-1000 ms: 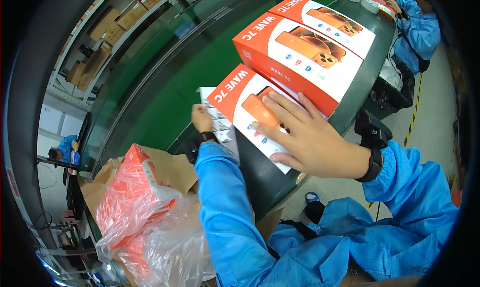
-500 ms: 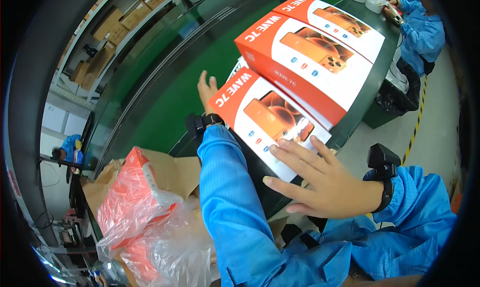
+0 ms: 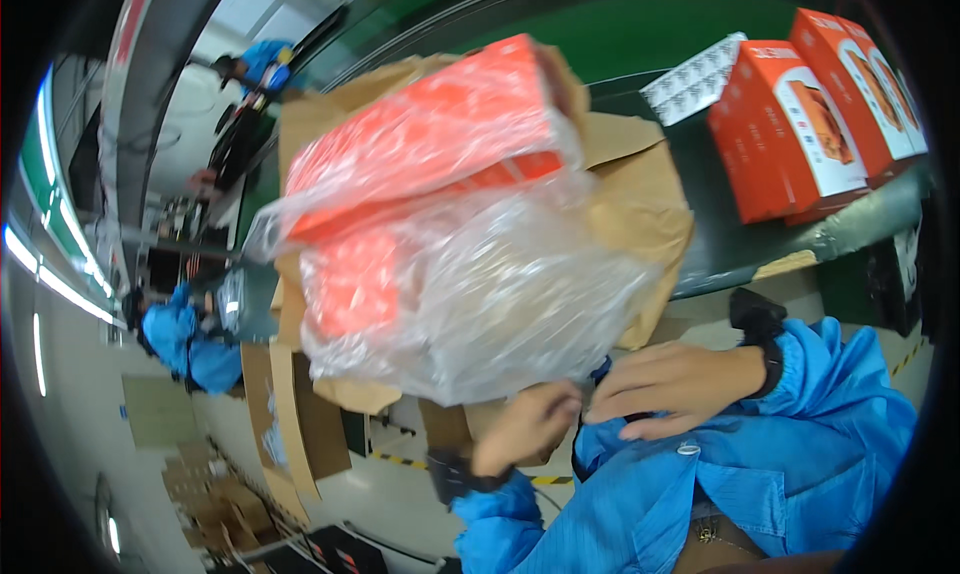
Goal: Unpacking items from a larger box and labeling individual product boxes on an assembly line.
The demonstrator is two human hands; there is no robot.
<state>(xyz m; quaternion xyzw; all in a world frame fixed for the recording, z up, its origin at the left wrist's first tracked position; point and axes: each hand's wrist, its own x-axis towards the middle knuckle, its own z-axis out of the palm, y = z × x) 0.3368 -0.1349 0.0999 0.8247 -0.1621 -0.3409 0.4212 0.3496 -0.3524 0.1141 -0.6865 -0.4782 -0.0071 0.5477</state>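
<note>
My left hand (image 3: 528, 426) is low in the middle, just below the edge of a clear plastic bag (image 3: 540, 294). Its fingers are curled in and blurred; what they hold, if anything, I cannot make out. Close beside it, my right hand (image 3: 685, 382) is in front of my blue jacket, fingers stretched toward the left hand. Red packages (image 3: 430, 134) in clear plastic lie over an opened brown cardboard carton (image 3: 645, 189). Red-and-white phone boxes (image 3: 770, 144) stand on the dark green bench at the right, with a white printed sheet (image 3: 695, 79) beside them.
The bench edge (image 3: 850, 229) runs along the right under the boxes. An open cardboard box (image 3: 310, 424) stands on the floor at lower left. Farther left, a person in blue (image 3: 185, 339) is at another table. More cartons (image 3: 215, 499) are piled beyond.
My view has swung left, so the bagged red packages are now central and the phone boxes far right. Both hands have left the boxes and come together before my body.
</note>
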